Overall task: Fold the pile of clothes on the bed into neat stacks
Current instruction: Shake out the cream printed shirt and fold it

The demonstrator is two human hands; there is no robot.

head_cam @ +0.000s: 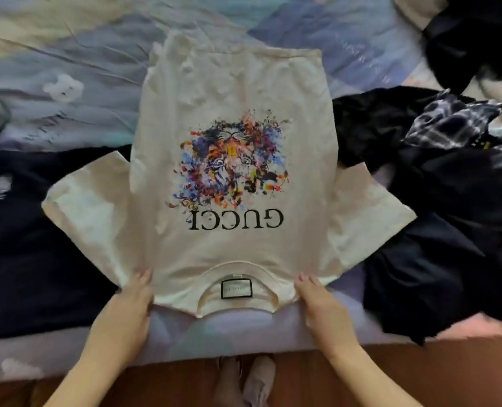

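Now, shirt: cream T-shirt (232,160) lies flat, unfolded, frame centre.
Grip: left hand (126,306) and right hand (323,306) pinch its shoulders.
Left: dark pile (437,201), right side, unfolded.

One head-worn camera — looking steeply down, close over the bed (67,118).

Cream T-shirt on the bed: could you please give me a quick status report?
Left hand and right hand grip the shoulders. Cream T-shirt spread flat, print up, collar nearest, unfolded. Dark clothes pile under its right sleeve.
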